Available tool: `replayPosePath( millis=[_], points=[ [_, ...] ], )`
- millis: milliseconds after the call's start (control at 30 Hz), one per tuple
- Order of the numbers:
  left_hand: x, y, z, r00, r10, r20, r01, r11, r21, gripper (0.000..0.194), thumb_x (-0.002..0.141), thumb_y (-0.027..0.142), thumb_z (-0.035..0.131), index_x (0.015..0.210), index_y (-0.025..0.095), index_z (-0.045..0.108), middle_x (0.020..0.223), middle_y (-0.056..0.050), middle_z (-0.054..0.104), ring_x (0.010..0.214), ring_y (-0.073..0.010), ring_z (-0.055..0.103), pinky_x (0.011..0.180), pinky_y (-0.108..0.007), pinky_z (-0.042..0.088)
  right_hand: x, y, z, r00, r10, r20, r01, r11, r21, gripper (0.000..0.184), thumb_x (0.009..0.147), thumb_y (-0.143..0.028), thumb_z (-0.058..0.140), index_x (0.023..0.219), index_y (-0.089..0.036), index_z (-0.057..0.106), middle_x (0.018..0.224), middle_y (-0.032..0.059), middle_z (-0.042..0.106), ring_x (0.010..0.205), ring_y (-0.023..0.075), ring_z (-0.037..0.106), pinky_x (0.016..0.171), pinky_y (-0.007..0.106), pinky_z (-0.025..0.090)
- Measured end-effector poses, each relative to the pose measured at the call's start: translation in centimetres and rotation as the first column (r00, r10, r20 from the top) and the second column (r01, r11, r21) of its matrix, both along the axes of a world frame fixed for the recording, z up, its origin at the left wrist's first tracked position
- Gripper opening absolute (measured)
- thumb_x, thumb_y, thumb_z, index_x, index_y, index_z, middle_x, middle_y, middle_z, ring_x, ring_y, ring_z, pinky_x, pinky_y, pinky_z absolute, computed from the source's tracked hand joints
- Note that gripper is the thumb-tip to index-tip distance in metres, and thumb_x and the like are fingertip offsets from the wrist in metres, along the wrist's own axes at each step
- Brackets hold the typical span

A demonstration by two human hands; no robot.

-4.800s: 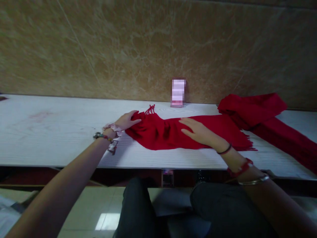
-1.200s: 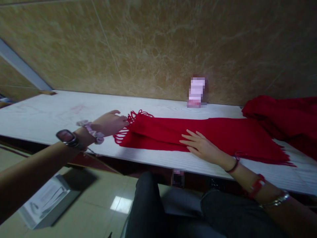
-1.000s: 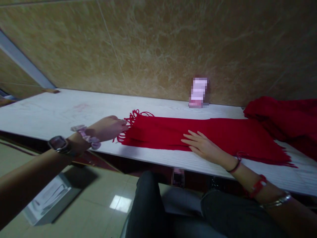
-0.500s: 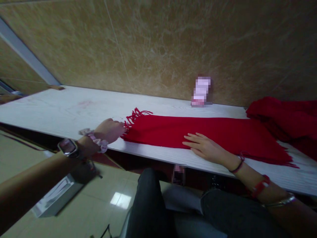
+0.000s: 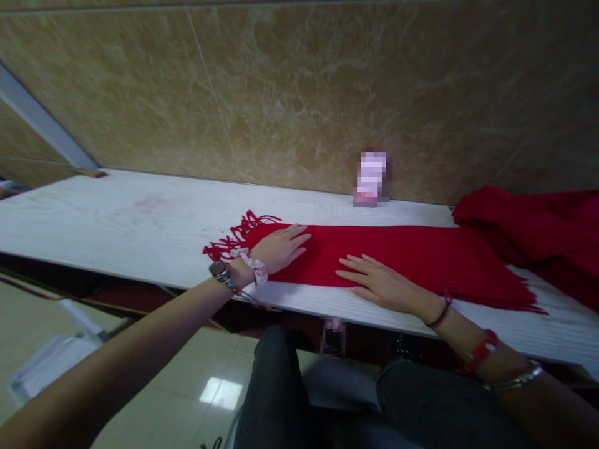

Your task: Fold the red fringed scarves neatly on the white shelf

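A long red scarf [image 5: 412, 255] with fringed ends lies stretched along a white wooden table [image 5: 116, 218]. My left hand [image 5: 281, 247] lies flat and open on the scarf near its left fringe [image 5: 231, 237]. My right hand [image 5: 379, 284] rests flat on the scarf's near edge, fingers spread. Both palms press the cloth and hold nothing. The scarf's right fringe [image 5: 524, 299] lies near the table's front edge.
More red cloth [image 5: 528, 224] is bunched at the right end of the table. A small blurred pink object [image 5: 371, 178] stands against the marbled brown wall [image 5: 299, 93]. My dark-trousered knees [image 5: 327, 393] are below the table edge, over a tiled floor.
My left hand has left the fringe at the scarf's left end and moved right onto the cloth, now lying flat. The right hand has stayed put.
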State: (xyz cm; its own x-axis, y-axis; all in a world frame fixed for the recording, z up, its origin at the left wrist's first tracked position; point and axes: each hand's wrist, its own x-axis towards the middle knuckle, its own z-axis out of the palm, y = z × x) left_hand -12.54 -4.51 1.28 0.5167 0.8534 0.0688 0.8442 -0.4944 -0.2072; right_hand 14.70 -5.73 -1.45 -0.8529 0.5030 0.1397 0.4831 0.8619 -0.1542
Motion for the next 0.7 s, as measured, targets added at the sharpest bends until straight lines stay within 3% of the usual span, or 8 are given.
replayPosePath(
  millis=[67,167,300,367,433,500,600,700],
  points=[
    [0.1,0.6,-1.3,0.997,0.049,0.067,-0.043,0.994,-0.096,0.045,0.093,0.037,0.028,0.134,0.019,0.036,0.141,-0.01,0.031,0.13,-0.0245,0.027,0.102,-0.039,0.029,0.0,0.0,0.0,1.0,0.004,-0.011,-0.004,1.0,-0.006,0.043,0.091,-0.04,0.033,0.131,-0.027,0.041,0.14,0.0043,0.037,0.13,0.019,0.027,0.107,0.046,0.02],
    [-1.3,0.8,-2.2,0.961,0.271,0.06,-0.262,0.956,-0.132,0.049,0.091,0.045,0.026,0.135,0.023,0.034,0.143,-0.01,0.028,0.129,-0.0317,0.026,0.096,-0.05,0.032,0.0,-0.1,0.1,1.0,0.005,-0.015,-0.005,1.0,-0.015,0.043,0.091,-0.04,0.033,0.132,-0.027,0.04,0.14,0.0044,0.037,0.131,0.0191,0.027,0.107,0.045,0.02],
    [-3.9,1.2,-1.0,0.856,0.518,0.011,-0.516,0.854,-0.058,0.048,0.091,0.045,0.025,0.128,0.019,0.044,0.13,-0.017,0.044,0.118,-0.035,0.042,0.086,-0.049,0.04,-0.1,-0.2,0.2,1.0,0.003,0.004,-0.003,1.0,-0.026,0.044,0.091,-0.041,0.033,0.133,-0.027,0.039,0.14,0.0043,0.036,0.131,0.0192,0.025,0.108,0.045,0.019],
    [-4.4,1.7,-0.2,0.813,0.583,-0.016,-0.583,0.812,-0.019,0.049,0.091,0.044,0.025,0.121,0.014,0.05,0.125,-0.021,0.047,0.116,-0.0387,0.042,0.084,-0.051,0.039,-0.1,-0.2,0.2,1.0,-0.005,0.01,0.005,1.0,-0.028,0.045,0.091,-0.042,0.033,0.133,-0.027,0.038,0.14,0.0039,0.036,0.131,0.0192,0.025,0.108,0.045,0.019],
    [-4.1,2.3,0.1,0.841,0.541,-0.016,-0.539,0.84,0.065,0.048,0.091,0.041,0.026,0.12,0.011,0.051,0.131,-0.022,0.041,0.121,-0.0408,0.034,0.09,-0.055,0.033,-0.1,-0.2,0.2,1.0,-0.008,-0.001,0.008,1.0,-0.03,0.045,0.091,-0.042,0.033,0.133,-0.028,0.039,0.14,0.0038,0.037,0.131,0.0191,0.026,0.108,0.045,0.019],
    [-3.4,3.1,-0.3,0.922,0.386,-0.01,-0.384,0.919,0.085,0.045,0.091,0.038,0.027,0.127,0.016,0.045,0.14,-0.016,0.031,0.129,-0.0359,0.024,0.097,-0.052,0.027,-0.1,-0.2,0.2,1.0,-0.005,-0.018,0.005,1.0,-0.03,0.045,0.09,-0.042,0.033,0.132,-0.028,0.039,0.14,0.0039,0.037,0.13,0.019,0.027,0.107,0.044,0.02],
    [-3.1,4.2,-1.7,0.973,0.231,0.026,-0.228,0.97,-0.079,0.047,0.092,0.041,0.024,0.135,0.024,0.033,0.145,-0.007,0.025,0.132,-0.0267,0.021,0.102,-0.044,0.027,-0.2,-0.2,0.3,1.0,-0.001,-0.02,0.001,1.0,-0.023,0.045,0.09,-0.043,0.034,0.132,-0.027,0.04,0.139,0.004,0.038,0.13,0.019,0.028,0.108,0.044,0.02],
    [-5.1,4.9,-2.3,0.949,0.308,0.067,-0.296,0.944,-0.147,0.048,0.093,0.041,0.02,0.137,0.025,0.03,0.144,-0.007,0.026,0.132,-0.0244,0.023,0.102,-0.045,0.026,-0.2,-0.2,0.3,1.0,-0.012,-0.014,0.012,1.0,-0.019,0.045,0.09,-0.043,0.034,0.131,-0.027,0.041,0.139,0.0035,0.038,0.13,0.019,0.027,0.108,0.044,0.019]
  ],
)
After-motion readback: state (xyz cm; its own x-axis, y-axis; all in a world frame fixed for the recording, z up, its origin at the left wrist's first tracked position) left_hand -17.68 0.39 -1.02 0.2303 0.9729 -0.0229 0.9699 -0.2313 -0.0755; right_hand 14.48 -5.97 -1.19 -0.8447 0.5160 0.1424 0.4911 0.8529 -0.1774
